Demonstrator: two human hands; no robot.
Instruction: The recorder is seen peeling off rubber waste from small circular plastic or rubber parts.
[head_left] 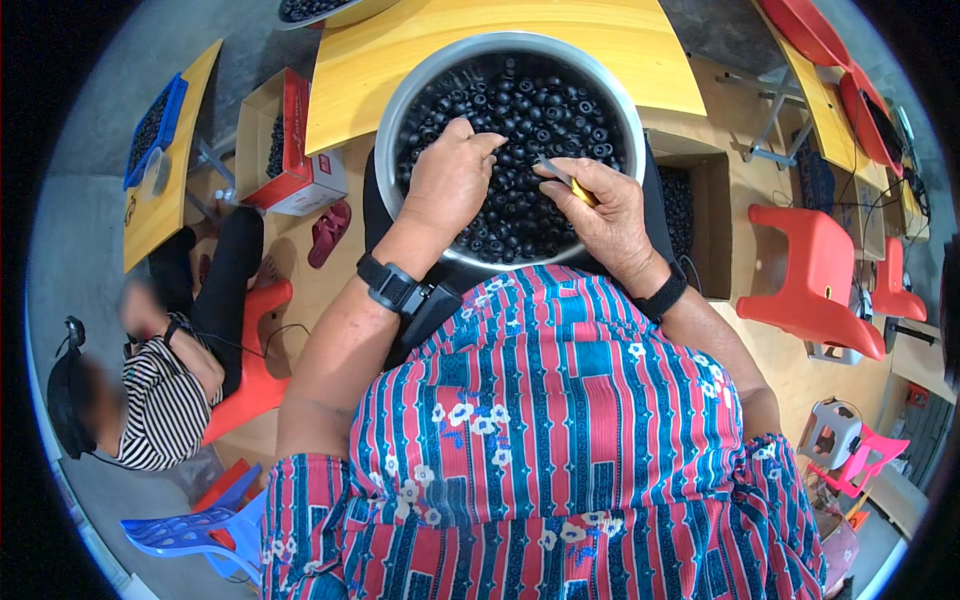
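Observation:
A wide metal basin point(400, 100) full of small round black pieces point(540, 110) rests against my lap, under the edge of a yellow table point(420, 50). My left hand point(450, 175) reaches into the basin with its fingertips pinched together among the black pieces. My right hand point(605, 215) hovers over the basin's right side and grips a small tool with a yellow handle and grey tip point(572, 183). Both wrists wear black bands.
A person in a striped top point(165, 400) sits at my left on a red stool. A cardboard box of black pieces point(290, 150) and a blue tray point(155, 130) lie beyond them. Another box point(700, 215) and red plastic chairs point(815, 275) stand at my right.

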